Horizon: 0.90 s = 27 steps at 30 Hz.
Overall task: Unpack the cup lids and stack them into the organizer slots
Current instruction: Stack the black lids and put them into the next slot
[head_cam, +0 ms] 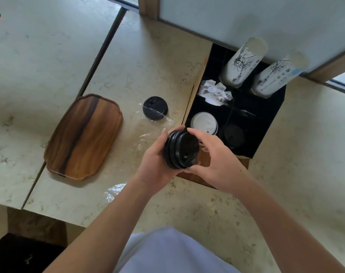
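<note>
Above the pale tabletop (152, 62), a stack of black lids (180, 149) is clasped by left hand (155, 160) and right hand (213, 154), poised for the organizer (266, 119) slot.

Single view only, head-worn, wide angle. Looks steeply down and forward from above the person's chest onto the bench (152, 62). Both forearms enter from the bottom edge; left hand (157, 156) and right hand (217, 154) sit near frame centre, close to the lens. Organizer (270, 123) lies right of centre, wooden tray (83, 136) left of centre. Far edge of frame reaches a panel above the organizer. Straight lines bow toward the frame edges.
</note>
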Tool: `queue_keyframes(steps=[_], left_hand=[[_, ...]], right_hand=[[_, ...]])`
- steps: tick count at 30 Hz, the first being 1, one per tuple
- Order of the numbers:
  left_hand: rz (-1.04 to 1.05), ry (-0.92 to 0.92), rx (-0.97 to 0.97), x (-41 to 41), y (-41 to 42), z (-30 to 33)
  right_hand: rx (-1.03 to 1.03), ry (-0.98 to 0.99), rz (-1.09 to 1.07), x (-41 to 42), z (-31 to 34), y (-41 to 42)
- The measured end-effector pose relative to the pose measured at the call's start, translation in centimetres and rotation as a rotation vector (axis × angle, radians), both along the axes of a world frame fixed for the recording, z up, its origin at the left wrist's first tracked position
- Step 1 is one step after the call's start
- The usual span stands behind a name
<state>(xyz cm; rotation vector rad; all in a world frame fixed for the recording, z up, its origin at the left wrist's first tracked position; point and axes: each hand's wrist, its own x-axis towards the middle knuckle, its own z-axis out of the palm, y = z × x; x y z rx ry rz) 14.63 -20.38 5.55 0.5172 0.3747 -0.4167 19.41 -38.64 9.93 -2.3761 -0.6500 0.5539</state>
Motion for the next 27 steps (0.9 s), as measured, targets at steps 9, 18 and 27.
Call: queue_keyframes(steps=[9,18,27], left_hand=[[-0.033,0.135,0.01,-0.2,-0.7,0.3],[-0.031,0.212,-0.128,-0.3,-1.5,1.1],[-0.189,0.105,-0.309,-0.8,-1.0,1.7]], right_hand=[[-0.018,0.007,0.061,-0.1,1.1,-0.3],[-0.141,-0.18,0.12,-0.5,3.3,0.1],[-0.159,-0.132,0.147,-0.9,4.0,-0.2]])
